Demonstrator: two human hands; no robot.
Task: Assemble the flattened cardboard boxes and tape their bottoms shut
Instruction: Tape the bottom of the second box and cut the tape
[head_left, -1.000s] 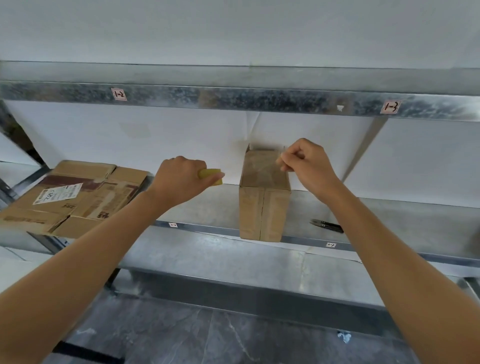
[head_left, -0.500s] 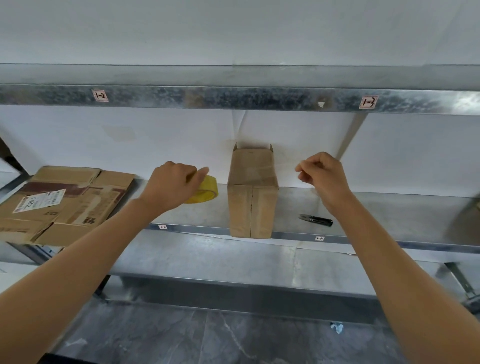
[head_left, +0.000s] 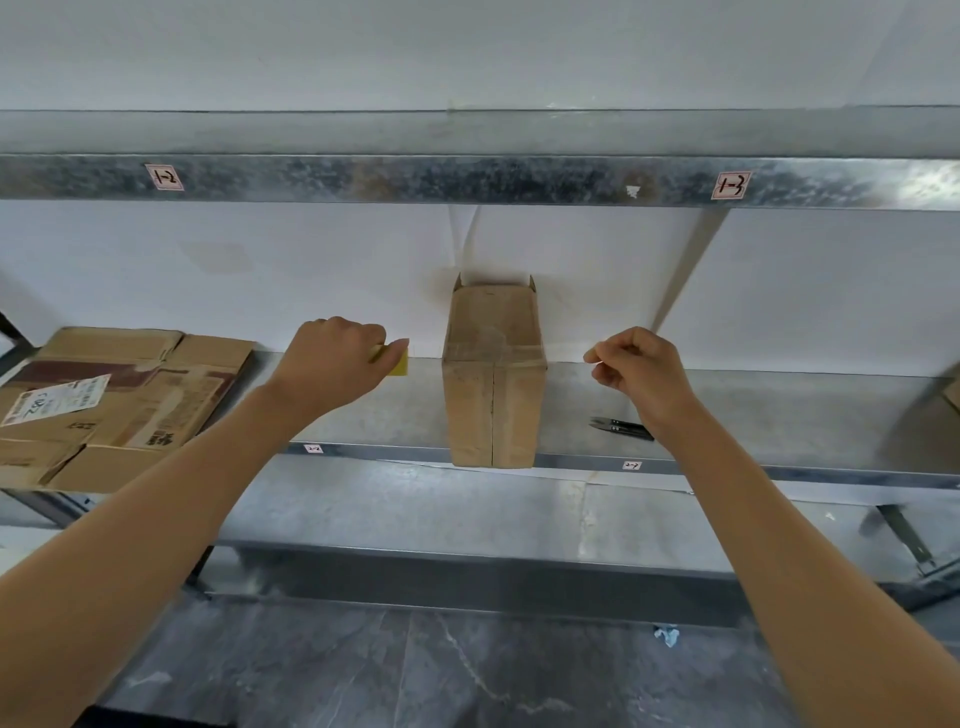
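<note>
assembled box (head_left: 492, 384): we've got it folded up, standing on the shelf edge, clear tape band across it
flat boxes (head_left: 111, 405): stacked far left, worn, white label
tape roll (head_left: 396, 359): yellow, left of the box

We note a galvanised metal shelf (head_left: 779, 410) across mid-frame. On it: flattened cardboard boxes (head_left: 119, 400) at far left, an assembled box (head_left: 493, 400) standing at centre, black snips (head_left: 621, 428) just right of centre.
</note>
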